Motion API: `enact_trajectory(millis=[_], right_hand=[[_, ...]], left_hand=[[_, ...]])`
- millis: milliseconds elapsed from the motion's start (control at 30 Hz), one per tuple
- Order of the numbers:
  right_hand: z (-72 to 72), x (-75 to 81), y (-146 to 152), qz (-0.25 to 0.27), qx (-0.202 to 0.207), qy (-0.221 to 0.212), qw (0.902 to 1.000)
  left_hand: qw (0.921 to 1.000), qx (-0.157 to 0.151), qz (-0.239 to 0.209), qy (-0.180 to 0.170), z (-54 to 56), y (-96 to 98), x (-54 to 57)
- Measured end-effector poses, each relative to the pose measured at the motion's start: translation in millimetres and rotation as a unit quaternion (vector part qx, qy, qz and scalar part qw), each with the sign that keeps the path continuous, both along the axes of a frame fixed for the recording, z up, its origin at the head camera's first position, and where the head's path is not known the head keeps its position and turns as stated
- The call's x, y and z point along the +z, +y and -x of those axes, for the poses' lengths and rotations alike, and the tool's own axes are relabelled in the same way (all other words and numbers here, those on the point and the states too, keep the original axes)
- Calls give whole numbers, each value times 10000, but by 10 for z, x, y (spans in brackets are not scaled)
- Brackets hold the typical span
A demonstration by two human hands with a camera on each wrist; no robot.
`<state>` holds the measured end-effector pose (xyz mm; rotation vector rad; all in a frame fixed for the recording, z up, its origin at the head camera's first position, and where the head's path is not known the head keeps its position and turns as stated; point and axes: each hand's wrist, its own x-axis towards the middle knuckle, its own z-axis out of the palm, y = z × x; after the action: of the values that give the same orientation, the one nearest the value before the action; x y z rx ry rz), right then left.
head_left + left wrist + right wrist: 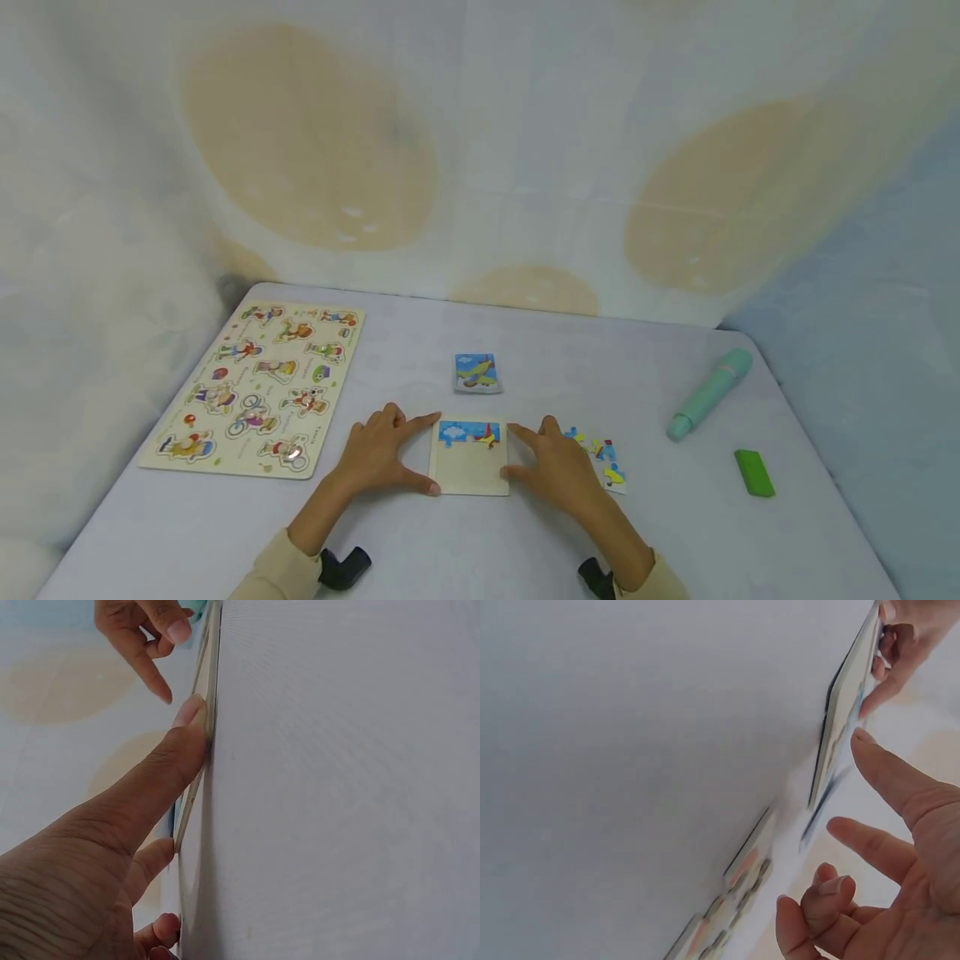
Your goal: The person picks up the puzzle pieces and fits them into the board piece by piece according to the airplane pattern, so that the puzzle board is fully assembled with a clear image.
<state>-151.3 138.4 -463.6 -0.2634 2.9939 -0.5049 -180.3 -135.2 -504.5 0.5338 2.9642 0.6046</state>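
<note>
A small square wooden puzzle board (471, 473) lies on the table in front of me, its top strip filled with blue, red and yellow pieces (468, 433). My left hand (382, 454) holds its left side, index finger at the far corner and thumb at the near one; the left wrist view shows this thumb (169, 761) against the edge. By the right edge, my right hand (558, 467) has thumb and index finger spread, with their tips close to the board. Loose jigsaw pieces (613, 477) lie beyond that hand, partly hidden by it.
Behind the board is a small airplane picture (477, 372). A large peg puzzle (258, 387) with figures lies at the left. On the right are a mint-green cylinder (708, 396) and a green block (754, 473). A patterned cloth (525, 167) hangs behind the table.
</note>
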Motion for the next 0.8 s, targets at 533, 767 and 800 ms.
enact_trajectory(millis=[533, 767, 800], right_hand=[[49, -61, 300, 220, -753, 208, 9967], [73, -103, 363, 367, -961, 254, 9944], [73, -106, 366, 379, -959, 290, 9942]], left_hand=[[10000, 29, 7, 20, 3, -15, -26], [10000, 25, -22, 0, -4, -10, -14], [10000, 23, -33, -1, -6, -11, -13]])
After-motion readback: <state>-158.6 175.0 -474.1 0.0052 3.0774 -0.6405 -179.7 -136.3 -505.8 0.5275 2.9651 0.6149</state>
